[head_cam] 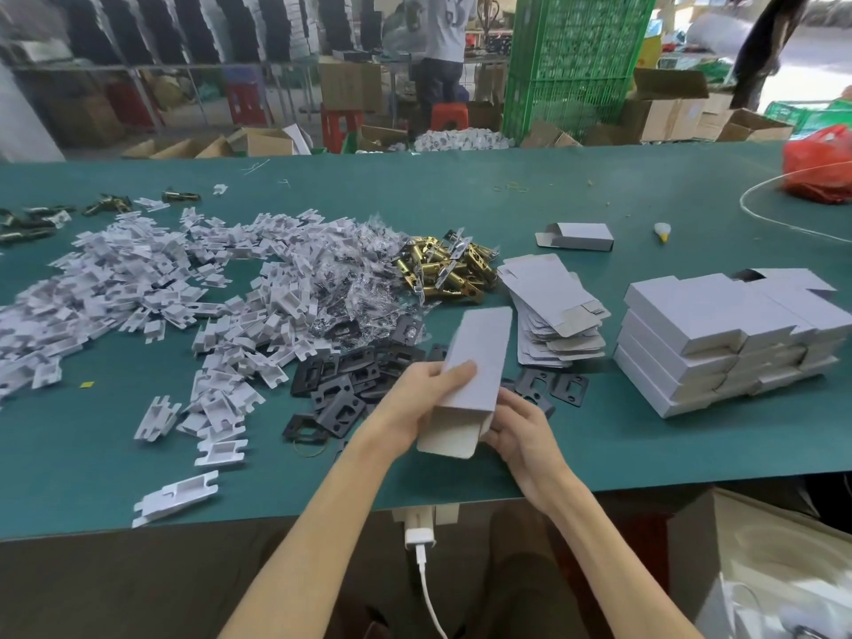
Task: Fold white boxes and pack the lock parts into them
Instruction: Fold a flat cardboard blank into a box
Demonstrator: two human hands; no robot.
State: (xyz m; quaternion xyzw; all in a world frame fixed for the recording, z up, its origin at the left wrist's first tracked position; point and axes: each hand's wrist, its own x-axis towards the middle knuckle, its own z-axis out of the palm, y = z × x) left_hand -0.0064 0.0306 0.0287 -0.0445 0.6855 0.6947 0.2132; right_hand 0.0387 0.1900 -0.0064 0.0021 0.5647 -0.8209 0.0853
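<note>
On a green counter (599, 200), a heap of white plastic inserts (138, 279) lies well left of the hands, with black plates (350, 375) just left of them. The left hand (415, 403) grips a white box (475, 362), thumb on top. The right hand (521, 431) holds the box's open near end. Flat box blanks (548, 311) and stacked boxes (719, 334) sit to the right.

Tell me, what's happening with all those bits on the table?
A person is folding a white box, gripping it with the left hand and the right hand above the green table. The near flap is still open. Unfolded flat boxes lie just behind it, and finished boxes are stacked to the right. Brass latches, black plates and white plastic pieces lie in piles, not yet packed.
</note>
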